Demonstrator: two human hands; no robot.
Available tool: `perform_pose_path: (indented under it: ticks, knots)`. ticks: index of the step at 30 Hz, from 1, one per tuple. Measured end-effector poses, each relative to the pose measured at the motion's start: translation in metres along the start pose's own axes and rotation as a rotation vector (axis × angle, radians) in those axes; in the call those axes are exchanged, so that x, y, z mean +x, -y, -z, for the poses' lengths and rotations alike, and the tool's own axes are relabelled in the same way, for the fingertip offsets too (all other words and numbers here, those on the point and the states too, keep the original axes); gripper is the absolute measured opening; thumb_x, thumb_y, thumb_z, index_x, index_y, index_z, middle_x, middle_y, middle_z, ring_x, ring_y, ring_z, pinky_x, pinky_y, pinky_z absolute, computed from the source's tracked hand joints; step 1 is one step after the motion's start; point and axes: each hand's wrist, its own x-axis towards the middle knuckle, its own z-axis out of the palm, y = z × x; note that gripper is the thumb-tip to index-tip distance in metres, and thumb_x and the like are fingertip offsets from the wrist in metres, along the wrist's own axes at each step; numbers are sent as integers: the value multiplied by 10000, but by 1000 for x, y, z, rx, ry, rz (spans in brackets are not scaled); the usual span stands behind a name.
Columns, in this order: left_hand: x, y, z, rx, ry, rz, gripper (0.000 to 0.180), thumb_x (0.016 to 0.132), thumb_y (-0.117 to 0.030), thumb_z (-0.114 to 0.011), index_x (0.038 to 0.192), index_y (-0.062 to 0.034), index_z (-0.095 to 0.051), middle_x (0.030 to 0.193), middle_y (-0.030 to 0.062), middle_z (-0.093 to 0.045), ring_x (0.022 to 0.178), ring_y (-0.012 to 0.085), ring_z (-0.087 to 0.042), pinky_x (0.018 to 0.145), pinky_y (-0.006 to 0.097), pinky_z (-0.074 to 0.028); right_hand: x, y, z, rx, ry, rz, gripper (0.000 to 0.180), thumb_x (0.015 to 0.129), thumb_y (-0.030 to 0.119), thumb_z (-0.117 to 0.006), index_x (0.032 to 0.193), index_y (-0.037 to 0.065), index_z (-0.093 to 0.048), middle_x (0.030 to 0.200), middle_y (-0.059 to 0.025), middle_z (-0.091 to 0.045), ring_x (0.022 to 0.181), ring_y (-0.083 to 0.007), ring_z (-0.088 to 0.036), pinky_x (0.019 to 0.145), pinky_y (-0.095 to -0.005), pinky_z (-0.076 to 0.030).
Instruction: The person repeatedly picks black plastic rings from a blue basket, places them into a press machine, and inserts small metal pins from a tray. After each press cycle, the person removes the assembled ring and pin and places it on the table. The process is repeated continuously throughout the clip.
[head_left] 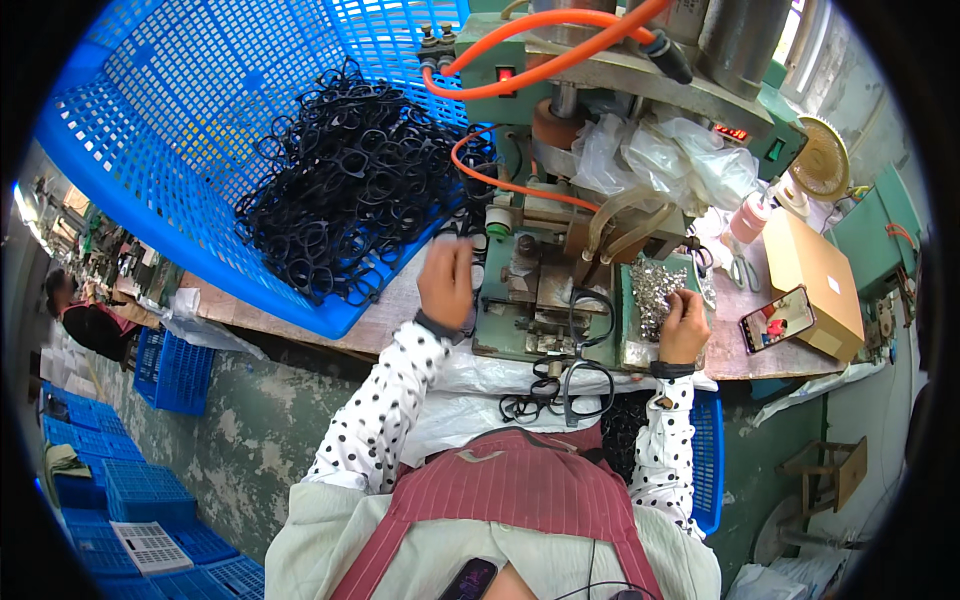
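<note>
My left hand [446,284] is raised between the blue basket and the green press [535,290]; motion smears its fingers, so what they hold, if anything, cannot be made out. My right hand [685,327] is at the edge of a tray [638,355] of small silvery metal parts [655,292], its fingertips pinched together over them. Whatever lies between those fingertips is hidden. A black eyeglass frame [588,372] stands on end at the front of the press, between my hands, touched by neither. More dark frames [530,405] lie below it on white plastic sheeting.
A large blue basket [190,255] heaped with black eyeglass frames [350,190] fills the upper left. Orange hoses [540,85] cross above the press. To the right are scissors [742,270], a phone [778,320] and a cardboard box [815,280]. Another person [90,320] sits far left.
</note>
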Motion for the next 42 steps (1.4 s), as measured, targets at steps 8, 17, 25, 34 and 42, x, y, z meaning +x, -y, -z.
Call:
perform_pose_path:
  ticks: [8,17,25,34,42]
  knots:
    - [-15,99,-30,648,378,453,215,802,-161,-659,1004,-94,-635,1040,194,-505,892,390,-587,761,464,-497,2,10,-3,-13,23,215,89,923,19,-539,1004,53,-555,825,-139,-680,727,-342,-656,651,-424,-495]
    - [-27,74,12,582,158,203,102,871,-148,-613,959,-102,-590,838,111,-588,791,339,-597,679,457,-450,8,19,6,-24,-8,79,62,794,58,-670,848,87,-657,845,-49,-656,810,-250,-573,789,-360,-437]
    - [-10,-80,19,131,112,-561,416,724,-16,-648,1132,-90,-620,952,22,-626,895,215,-598,912,423,-408,18,113,29,707,333,-222,185,789,4,-668,961,21,-735,806,-18,-677,633,-56,-503,588,-211,-401]
    - [-9,-107,-9,-288,304,-680,468,752,-120,-714,1198,-38,-597,988,84,-636,842,272,-600,810,427,-491,14,157,31,774,461,-408,448,705,28,-742,1111,-17,-558,837,-47,-683,624,-27,-484,525,-190,-346]
    - [-12,-112,1,-377,341,-815,452,776,-88,-675,1214,-20,-586,1015,99,-657,882,278,-613,819,417,-498,21,166,15,966,410,-404,543,713,-12,-741,1175,-47,-458,831,-96,-670,720,-112,-623,639,-240,-494]
